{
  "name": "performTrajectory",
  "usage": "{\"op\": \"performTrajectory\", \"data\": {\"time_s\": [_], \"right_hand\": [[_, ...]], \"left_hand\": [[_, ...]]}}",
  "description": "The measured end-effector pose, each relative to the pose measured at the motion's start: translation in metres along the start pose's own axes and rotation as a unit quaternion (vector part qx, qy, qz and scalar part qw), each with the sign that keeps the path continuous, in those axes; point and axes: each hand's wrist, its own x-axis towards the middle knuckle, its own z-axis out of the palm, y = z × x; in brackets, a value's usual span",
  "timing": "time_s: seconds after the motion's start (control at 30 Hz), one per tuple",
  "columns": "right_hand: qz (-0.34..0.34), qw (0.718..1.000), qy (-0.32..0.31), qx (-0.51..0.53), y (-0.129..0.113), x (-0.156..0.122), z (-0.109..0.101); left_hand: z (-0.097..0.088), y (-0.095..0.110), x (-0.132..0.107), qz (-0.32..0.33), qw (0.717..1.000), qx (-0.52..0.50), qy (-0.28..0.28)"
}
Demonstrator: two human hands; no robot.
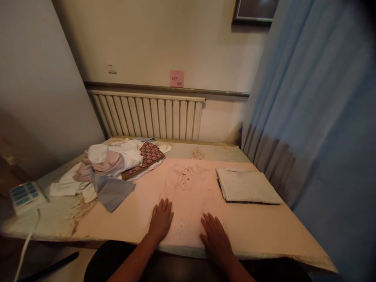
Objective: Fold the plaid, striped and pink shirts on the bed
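A pale pink buttoned garment (188, 203), apparently a shirt, lies flat before me, with dark buttons near its far end. Its colour nearly matches the cloth beneath, so its outline is hard to make out. My left hand (161, 220) rests palm down near its left side, fingers stretched out. On the right, my right hand (216, 237) is also flat, fingers slightly spread. Neither hand grips anything. To the right of the garment lies a folded striped cloth (246, 186) with a dark layer under it.
A heap of crumpled clothes (108, 160) covers the table's left part, with a grey cloth (113, 192) and a red patterned cloth (149, 156). A white power strip (28, 197) sits at the left corner. A radiator (152, 117) stands behind; a blue curtain (308, 98) hangs at right.
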Motion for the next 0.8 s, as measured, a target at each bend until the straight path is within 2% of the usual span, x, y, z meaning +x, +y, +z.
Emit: {"op": "performTrajectory", "data": {"time_s": [0.17,0.27,0.33,0.57,0.8], "right_hand": [[0.006,1.000,-0.005,0.001,0.000,0.002,-0.002],[-0.002,1.000,-0.013,0.016,0.002,0.001,-0.006],[-0.009,0.999,-0.025,0.028,0.005,-0.003,-0.010],[-0.004,0.996,-0.055,0.073,0.015,-0.029,-0.024],[0.006,0.998,-0.018,0.059,0.019,-0.053,-0.014]], "left_hand": [[0.005,0.046,-0.012,0.087,0.996,-0.011,0.014],[0.010,0.053,-0.023,0.122,0.992,-0.026,0.018],[0.010,0.044,-0.030,0.133,0.990,-0.031,0.022],[-0.005,-0.011,-0.052,0.158,0.987,-0.038,0.009],[-0.015,-0.027,-0.074,0.203,0.978,-0.046,-0.002]]}}
